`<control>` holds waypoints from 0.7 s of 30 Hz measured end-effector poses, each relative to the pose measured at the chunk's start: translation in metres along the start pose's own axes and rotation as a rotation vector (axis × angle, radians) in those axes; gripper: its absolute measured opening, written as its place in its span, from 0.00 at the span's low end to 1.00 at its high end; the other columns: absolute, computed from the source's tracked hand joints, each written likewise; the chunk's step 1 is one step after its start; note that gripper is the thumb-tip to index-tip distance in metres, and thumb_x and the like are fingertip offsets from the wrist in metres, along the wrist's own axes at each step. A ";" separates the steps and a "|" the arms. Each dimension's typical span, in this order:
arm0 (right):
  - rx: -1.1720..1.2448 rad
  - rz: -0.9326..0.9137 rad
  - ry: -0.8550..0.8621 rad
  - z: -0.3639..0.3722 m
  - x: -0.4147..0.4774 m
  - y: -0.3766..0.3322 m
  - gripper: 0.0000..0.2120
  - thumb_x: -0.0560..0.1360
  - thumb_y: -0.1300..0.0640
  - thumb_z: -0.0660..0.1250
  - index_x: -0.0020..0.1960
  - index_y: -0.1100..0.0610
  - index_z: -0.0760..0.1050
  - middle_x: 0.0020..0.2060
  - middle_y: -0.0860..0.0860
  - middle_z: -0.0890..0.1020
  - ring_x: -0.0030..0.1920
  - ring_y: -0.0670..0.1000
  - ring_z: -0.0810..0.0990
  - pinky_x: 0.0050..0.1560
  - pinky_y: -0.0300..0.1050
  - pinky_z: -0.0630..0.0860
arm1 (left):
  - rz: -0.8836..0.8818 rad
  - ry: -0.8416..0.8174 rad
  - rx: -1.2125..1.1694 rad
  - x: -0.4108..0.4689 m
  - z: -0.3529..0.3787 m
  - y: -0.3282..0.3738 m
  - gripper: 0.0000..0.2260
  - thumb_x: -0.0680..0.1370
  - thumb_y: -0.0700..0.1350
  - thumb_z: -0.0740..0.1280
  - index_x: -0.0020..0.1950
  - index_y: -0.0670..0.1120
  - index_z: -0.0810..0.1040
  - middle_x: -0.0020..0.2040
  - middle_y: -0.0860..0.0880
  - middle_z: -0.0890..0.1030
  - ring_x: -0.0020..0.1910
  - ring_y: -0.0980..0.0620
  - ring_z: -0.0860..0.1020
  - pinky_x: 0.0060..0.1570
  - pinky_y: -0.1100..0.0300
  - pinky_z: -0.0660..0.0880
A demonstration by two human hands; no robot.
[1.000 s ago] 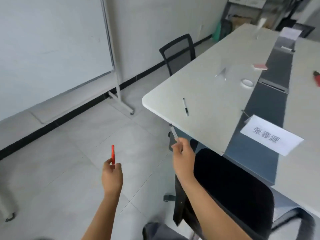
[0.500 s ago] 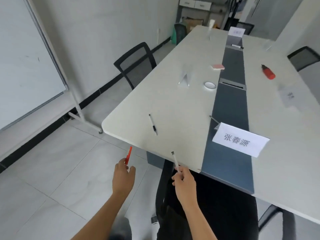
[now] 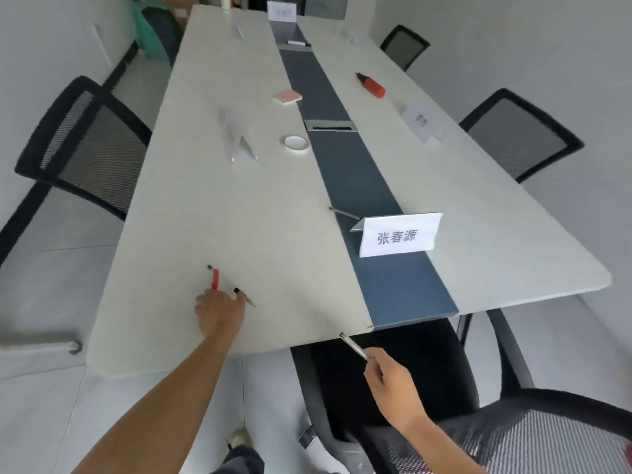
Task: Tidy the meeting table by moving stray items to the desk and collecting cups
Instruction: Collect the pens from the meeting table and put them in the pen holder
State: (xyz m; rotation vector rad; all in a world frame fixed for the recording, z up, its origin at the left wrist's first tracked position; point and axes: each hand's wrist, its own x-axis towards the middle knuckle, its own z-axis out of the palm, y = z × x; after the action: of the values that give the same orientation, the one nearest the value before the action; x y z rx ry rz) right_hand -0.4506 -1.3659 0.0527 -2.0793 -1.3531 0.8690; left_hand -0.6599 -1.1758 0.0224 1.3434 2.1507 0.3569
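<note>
The left hand (image 3: 219,307) rested on the white table (image 3: 212,206) in the lower left of the frame. It gripped a short red pen (image 3: 215,279) that stuck up above its fingers, which covered a thin black pen (image 3: 236,290) lying slantwise on the tabletop. The right hand (image 3: 393,378), lower centre just off the table's near edge, pinched a slim silver pen (image 3: 354,347) pointing up-left.

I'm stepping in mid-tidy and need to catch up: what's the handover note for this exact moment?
Left hand: holds a red pen, touching the black pen lying on the meeting table.
Right hand: pinches a silver pen, just off the table's near edge.
Done: two pens in hand.
Left: black pen, tape roll, pink pad, red marker to the desk; no cup plainly visible.
</note>
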 end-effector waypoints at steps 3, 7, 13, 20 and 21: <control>-0.237 -0.073 0.006 0.015 -0.004 0.002 0.10 0.77 0.63 0.56 0.54 0.55 0.73 0.36 0.50 0.78 0.30 0.48 0.73 0.32 0.41 0.71 | 0.088 -0.027 0.132 0.020 -0.001 0.000 0.34 0.74 0.54 0.64 0.67 0.31 0.58 0.65 0.34 0.66 0.63 0.37 0.67 0.56 0.46 0.71; -0.308 -0.105 0.046 0.032 0.003 -0.012 0.12 0.77 0.62 0.57 0.58 0.57 0.74 0.45 0.52 0.81 0.38 0.51 0.77 0.40 0.41 0.73 | 0.152 -0.085 0.185 0.037 -0.001 0.009 0.27 0.75 0.47 0.63 0.66 0.31 0.61 0.63 0.35 0.67 0.61 0.37 0.68 0.53 0.48 0.72; -0.164 -0.071 0.167 0.052 0.025 -0.043 0.12 0.77 0.64 0.56 0.57 0.60 0.73 0.39 0.49 0.77 0.33 0.48 0.74 0.37 0.44 0.73 | 0.263 -0.085 0.403 0.051 -0.008 -0.014 0.16 0.77 0.39 0.58 0.62 0.34 0.67 0.61 0.37 0.72 0.60 0.40 0.72 0.53 0.49 0.73; -0.091 -0.076 0.146 0.062 0.074 -0.059 0.13 0.78 0.63 0.53 0.60 0.61 0.71 0.42 0.47 0.72 0.32 0.39 0.67 0.33 0.29 0.64 | 0.252 -0.098 0.441 0.068 -0.028 -0.042 0.18 0.78 0.40 0.56 0.65 0.32 0.62 0.63 0.36 0.70 0.62 0.40 0.71 0.57 0.51 0.72; -0.082 -0.081 0.152 0.063 0.083 -0.062 0.13 0.78 0.63 0.53 0.59 0.61 0.71 0.42 0.48 0.72 0.32 0.40 0.68 0.34 0.30 0.64 | 0.243 -0.101 0.445 0.069 -0.030 -0.044 0.18 0.78 0.39 0.55 0.66 0.32 0.62 0.63 0.36 0.70 0.62 0.39 0.71 0.58 0.51 0.71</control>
State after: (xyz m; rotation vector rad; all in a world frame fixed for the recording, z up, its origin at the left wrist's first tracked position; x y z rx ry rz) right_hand -0.5095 -1.2610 0.0352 -2.0901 -1.4015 0.6182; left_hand -0.7329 -1.1329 0.0022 1.8333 2.0587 -0.1079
